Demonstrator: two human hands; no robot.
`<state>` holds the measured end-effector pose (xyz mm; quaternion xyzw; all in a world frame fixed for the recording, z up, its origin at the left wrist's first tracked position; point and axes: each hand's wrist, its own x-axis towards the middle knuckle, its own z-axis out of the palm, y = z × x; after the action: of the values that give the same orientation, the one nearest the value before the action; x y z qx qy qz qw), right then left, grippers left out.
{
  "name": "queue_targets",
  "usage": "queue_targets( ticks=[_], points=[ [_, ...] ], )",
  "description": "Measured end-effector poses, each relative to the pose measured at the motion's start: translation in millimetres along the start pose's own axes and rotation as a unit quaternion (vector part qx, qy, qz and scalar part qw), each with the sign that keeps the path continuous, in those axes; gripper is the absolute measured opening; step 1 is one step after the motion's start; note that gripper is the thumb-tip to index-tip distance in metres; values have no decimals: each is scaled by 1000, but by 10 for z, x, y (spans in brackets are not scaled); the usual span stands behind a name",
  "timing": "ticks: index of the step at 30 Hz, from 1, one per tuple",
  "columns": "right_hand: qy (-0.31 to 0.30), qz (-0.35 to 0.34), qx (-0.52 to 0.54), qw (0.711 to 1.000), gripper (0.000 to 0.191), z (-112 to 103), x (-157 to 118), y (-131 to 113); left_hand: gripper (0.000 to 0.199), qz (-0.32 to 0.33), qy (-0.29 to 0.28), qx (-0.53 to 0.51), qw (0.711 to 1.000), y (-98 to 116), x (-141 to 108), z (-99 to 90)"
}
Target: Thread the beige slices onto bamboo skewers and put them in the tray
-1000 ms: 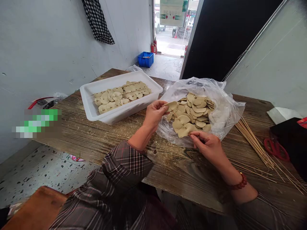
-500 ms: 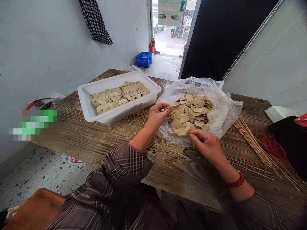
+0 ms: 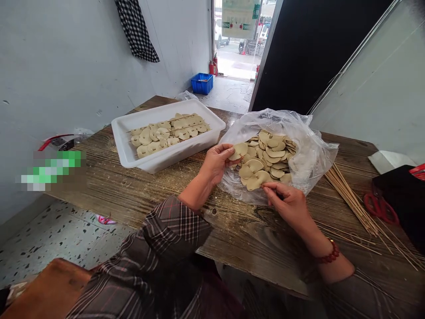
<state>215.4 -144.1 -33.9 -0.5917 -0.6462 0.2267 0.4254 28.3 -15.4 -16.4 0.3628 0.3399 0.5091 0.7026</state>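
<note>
My left hand [image 3: 217, 163] pinches a thin, pale tan round slice [image 3: 238, 151], its flat face turned toward me. My right hand [image 3: 288, 200] is closed on the near end of a thin bamboo skewer, mostly hidden by my fingers and the slices. A few tan slices [image 3: 255, 180] are threaded on this skewer, just beyond my right fingertips. Behind them, a pile of loose slices [image 3: 274, 153] lies in an open clear plastic bag [image 3: 307, 150]. What the slices are made of cannot be told.
To the left stands a white plastic tub [image 3: 156, 166] holding skewered slices [image 3: 159, 133]. Bare bamboo skewers [image 3: 353, 201] lie on the wooden table [image 3: 133, 199] at right, beside red-handled scissors [image 3: 381, 208] and a black item [image 3: 403, 199]. A blue crate [image 3: 202, 84] sits on the floor near the doorway.
The slice in my left hand has turned from nearly edge-on to showing its broad face, close to the skewer's far end. My right hand keeps its hold, and the view has shifted slightly.
</note>
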Motion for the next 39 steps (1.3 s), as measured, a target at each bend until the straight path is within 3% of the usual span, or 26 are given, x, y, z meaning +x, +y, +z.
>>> queue_targets(
  ticks=[14, 21, 31, 39],
  points=[
    [-4, -7, 13, 1000, 24, 16, -7, 38, 14, -17, 21, -18, 999, -4, 9, 0],
    [0, 2, 0, 1000, 28, 13, -5, 21, 17, -23, 1, -23, 999, -33, -28, 31],
    [-7, 20, 3, 1000, 28, 7, 1, -3, 28, 28, 5, 20, 999, -44, -34, 41],
    [-19, 41, 8, 999, 30, 12, 2, 12, 21, 100, 9, 103, 990, -66, 7, 22]
  ],
)
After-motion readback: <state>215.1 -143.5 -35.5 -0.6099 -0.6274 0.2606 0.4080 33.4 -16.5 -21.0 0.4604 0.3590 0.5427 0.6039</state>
